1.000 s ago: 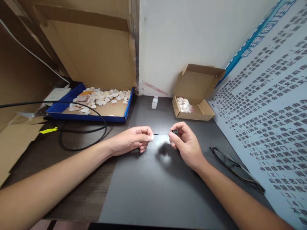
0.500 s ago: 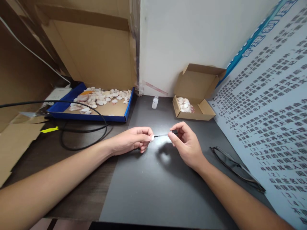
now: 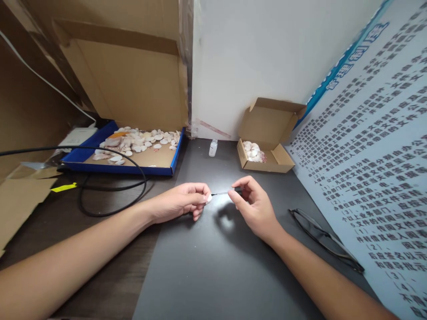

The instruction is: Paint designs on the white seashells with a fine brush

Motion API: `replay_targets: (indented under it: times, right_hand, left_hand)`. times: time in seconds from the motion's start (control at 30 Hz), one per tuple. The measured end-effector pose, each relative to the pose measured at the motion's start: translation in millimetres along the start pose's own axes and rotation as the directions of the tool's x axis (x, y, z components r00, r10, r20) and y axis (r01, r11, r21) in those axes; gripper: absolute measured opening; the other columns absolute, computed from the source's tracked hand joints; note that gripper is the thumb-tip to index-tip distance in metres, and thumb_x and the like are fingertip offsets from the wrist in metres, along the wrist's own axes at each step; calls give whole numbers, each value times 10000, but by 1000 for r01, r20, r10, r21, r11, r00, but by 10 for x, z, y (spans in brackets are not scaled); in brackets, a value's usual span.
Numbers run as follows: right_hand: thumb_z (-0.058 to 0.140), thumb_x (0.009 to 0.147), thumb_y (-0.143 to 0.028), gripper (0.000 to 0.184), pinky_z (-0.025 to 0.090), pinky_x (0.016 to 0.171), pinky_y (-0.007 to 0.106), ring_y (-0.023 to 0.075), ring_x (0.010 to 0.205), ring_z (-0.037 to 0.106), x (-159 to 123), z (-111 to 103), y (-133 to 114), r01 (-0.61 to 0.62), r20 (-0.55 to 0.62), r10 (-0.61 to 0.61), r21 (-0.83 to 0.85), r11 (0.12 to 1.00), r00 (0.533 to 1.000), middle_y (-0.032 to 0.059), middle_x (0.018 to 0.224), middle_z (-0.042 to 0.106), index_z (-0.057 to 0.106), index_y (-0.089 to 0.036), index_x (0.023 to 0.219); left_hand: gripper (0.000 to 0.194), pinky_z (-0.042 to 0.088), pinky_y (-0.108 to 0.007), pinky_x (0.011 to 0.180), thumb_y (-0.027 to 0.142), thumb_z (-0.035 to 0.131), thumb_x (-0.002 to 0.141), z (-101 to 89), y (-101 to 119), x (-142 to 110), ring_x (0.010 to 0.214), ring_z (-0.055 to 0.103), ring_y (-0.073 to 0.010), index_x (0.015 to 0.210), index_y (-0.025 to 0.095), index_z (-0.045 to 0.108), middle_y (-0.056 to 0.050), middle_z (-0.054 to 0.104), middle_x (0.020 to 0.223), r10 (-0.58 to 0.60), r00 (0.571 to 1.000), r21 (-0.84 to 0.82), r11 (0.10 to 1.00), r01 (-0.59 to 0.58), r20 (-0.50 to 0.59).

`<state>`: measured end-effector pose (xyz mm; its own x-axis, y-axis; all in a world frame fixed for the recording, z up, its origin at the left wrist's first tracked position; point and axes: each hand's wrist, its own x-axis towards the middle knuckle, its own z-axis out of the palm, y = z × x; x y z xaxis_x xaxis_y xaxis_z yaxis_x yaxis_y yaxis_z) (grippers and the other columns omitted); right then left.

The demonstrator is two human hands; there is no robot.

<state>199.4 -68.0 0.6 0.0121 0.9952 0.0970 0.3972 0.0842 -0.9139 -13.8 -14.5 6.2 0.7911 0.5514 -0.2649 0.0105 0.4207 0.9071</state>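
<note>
My left hand [image 3: 182, 202] is closed in a pinch on a small white shell [image 3: 209, 198], held just above the dark table mat [image 3: 213, 266]. My right hand [image 3: 251, 206] is closed on a thin tool [image 3: 227, 193] with a black cap at its finger end. The tool's fine tip points left and touches the shell. Both hands hover over the middle of the mat, a few centimetres apart.
A blue tray [image 3: 173, 158] lined with cardboard holds several shells at the back left. A small open cardboard box [image 3: 280, 158] with shells stands at the back right, a small clear bottle [image 3: 213, 147] between them. Black glasses [image 3: 325, 240] lie right; a black cable [image 3: 113, 178] loops left.
The view has tilted slightly, so everything sits lower in the frame. The tool's tip has closed in on the shell. Both hands keep their grips.
</note>
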Motion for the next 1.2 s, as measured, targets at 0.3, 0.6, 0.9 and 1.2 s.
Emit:
replay_targets:
  times: [0.3,0.6,0.9,1.2]
  right_hand:
    - [544,810,-509,445,333,552,72,-37,590,354,17,-13,-38,-4,34,3,23,1000,999,-3,695,425,459,-93,946]
    - [525,820,-500,428,328,561,66,-36,607,355,-13,-3,-54,13,69,-15,22,1000,998,4,711,431,455,-93,931]
    - [527,825,-488,415,337,570,56,-41,615,373,-24,-12,-70,33,55,-32,-3,999,998,7,723,446,457,-87,906]
    - [526,821,-511,438,341,577,55,-42,625,380,-35,6,-42,48,58,-46,-33,998,997,9,731,449,467,-86,912]
  left_hand:
    - [149,405,-232,595,255,607,820,22,12,-7,579,429,-85,798,146,508,27,419,656,-5,1000,6,1000,5,-21]
    - [114,407,-231,596,227,579,820,29,19,-10,577,419,-82,793,145,505,26,409,671,-3,1000,-7,1000,3,-19]
    - [93,414,-229,591,207,561,833,25,18,-5,574,416,-80,800,142,502,26,407,674,1,1000,-22,1000,-2,-8]
    - [104,414,-231,590,207,572,826,25,17,-9,573,430,-82,796,143,497,28,415,659,0,1000,-20,1000,0,-18]
